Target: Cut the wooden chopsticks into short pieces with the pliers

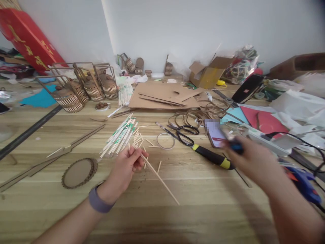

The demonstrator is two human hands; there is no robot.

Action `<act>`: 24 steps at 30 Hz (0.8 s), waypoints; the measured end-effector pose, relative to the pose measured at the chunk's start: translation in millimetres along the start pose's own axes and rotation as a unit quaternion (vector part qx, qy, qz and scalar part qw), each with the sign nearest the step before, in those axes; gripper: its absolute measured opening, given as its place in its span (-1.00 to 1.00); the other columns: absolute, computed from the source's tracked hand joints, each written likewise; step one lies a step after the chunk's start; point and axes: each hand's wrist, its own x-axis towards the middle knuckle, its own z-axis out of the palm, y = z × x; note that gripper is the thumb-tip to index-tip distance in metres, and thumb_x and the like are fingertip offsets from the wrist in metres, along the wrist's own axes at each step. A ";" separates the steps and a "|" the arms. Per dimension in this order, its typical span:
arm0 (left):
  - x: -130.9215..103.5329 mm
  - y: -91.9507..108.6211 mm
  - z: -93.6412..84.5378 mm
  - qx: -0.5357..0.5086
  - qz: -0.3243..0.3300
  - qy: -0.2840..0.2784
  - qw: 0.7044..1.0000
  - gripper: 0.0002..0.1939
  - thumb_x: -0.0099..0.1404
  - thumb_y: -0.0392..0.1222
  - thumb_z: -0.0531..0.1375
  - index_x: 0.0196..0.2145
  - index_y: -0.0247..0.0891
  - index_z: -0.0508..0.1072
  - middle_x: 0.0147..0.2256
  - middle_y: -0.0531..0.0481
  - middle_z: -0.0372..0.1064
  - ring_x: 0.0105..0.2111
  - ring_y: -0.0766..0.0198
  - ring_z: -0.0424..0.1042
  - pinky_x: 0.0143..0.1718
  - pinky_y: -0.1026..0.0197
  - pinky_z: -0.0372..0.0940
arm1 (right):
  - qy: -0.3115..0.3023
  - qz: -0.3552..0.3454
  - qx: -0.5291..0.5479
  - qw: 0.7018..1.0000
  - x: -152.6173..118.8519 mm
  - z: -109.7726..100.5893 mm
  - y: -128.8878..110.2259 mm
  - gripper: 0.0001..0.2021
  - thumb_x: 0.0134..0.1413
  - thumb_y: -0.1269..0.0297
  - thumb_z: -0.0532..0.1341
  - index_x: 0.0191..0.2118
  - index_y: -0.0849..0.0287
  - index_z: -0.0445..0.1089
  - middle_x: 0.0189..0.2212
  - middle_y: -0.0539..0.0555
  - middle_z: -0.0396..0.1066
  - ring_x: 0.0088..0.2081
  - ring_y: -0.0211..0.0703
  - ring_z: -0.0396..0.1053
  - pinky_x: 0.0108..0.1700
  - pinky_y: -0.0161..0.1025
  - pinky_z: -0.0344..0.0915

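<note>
While your left hand point(124, 166) pinches a stick point(162, 182), your right hand point(250, 161) clasps a tool point(236, 146) — blurred. Scissors point(178, 129) lie on the counter point(200, 217).

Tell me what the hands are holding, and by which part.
The left hand pinches a thin wooden stick near its far end. The right hand holds a blurred dark object; the part gripped cannot be told.

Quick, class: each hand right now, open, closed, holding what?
Left hand: closed, holding a stick.
Right hand: closed on a dark tool, too blurred to identify.
</note>
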 end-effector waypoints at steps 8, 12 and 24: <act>-6.0 -7.3 2.9 0.024 0.023 -0.028 0.999 -0.59 0.10 -0.01 0.31 -0.56 -0.22 0.15 -0.59 0.06 0.40 -0.41 0.30 0.44 -0.45 0.36 0.27 | -0.296 -0.254 0.153 0.908 -46.8 56.3 -104.8 -0.88 -0.01 0.35 0.14 -0.53 0.14 0.24 -0.58 -0.05 0.31 -0.54 -0.29 0.14 -0.50 -0.33 -0.08; -7.6 -5.0 5.1 0.031 -0.004 -0.036 0.999 -0.61 0.08 0.09 0.31 -0.46 -0.24 0.25 -0.37 -0.04 0.48 -0.30 0.20 0.47 -0.43 0.29 0.33 | -0.271 -0.229 0.166 0.920 -36.6 63.4 -98.6 -0.87 0.04 0.33 0.12 -0.50 0.14 0.24 -0.58 -0.04 0.30 -0.54 -0.27 0.15 -0.49 -0.33 -0.05; -18.4 -2.4 5.7 0.108 -0.036 -0.133 0.985 -0.67 0.24 0.08 0.14 -0.38 -0.27 0.43 -0.46 -0.01 0.47 -0.45 0.32 0.39 -0.50 0.34 0.18 | -0.236 -0.073 0.486 0.838 -18.0 57.7 -95.8 -0.74 0.04 0.00 0.18 -0.36 0.10 0.23 -0.59 -0.12 0.17 -0.54 -0.26 0.13 -0.48 -0.32 0.08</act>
